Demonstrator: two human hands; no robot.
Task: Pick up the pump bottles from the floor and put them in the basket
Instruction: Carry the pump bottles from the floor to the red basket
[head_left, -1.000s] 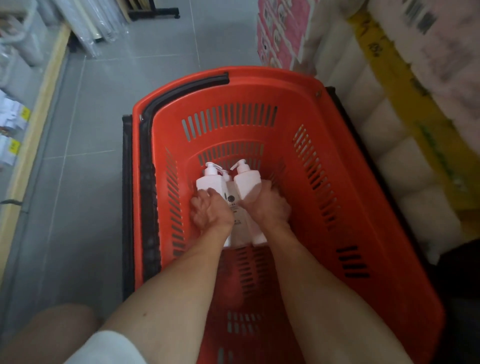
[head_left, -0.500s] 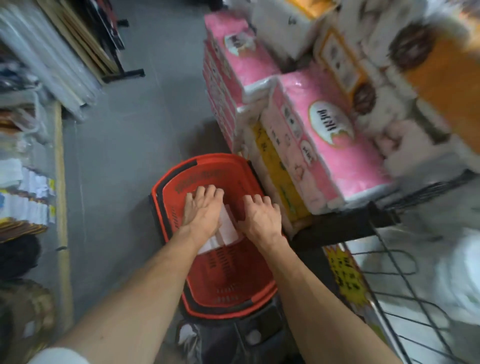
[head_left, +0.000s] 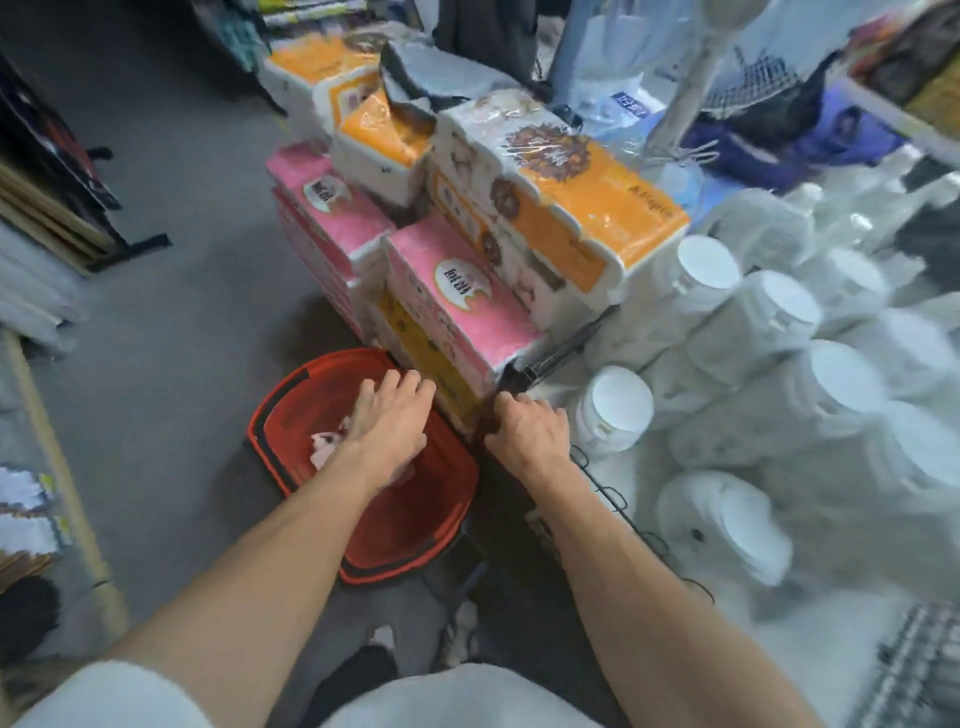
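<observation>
1. Left grip (head_left: 389, 426) hovers spread, empty, over the basket (head_left: 296, 395) (job looks done).
2. Pump bottles (head_left: 327, 444) lie inside, low so they stay put.
3. Right grip (head_left: 527, 428) curls at the rack (head_left: 519, 375) edge, perhaps bracing; hold unclear.

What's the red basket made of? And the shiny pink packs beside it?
The red basket looks like hard moulded plastic: smooth, evenly coloured, matte. The pink packs seem wrapped in thin glossy plastic film, as light glints off it; their soft white edges suggest tissue paper inside, though blur leaves that open.
</observation>
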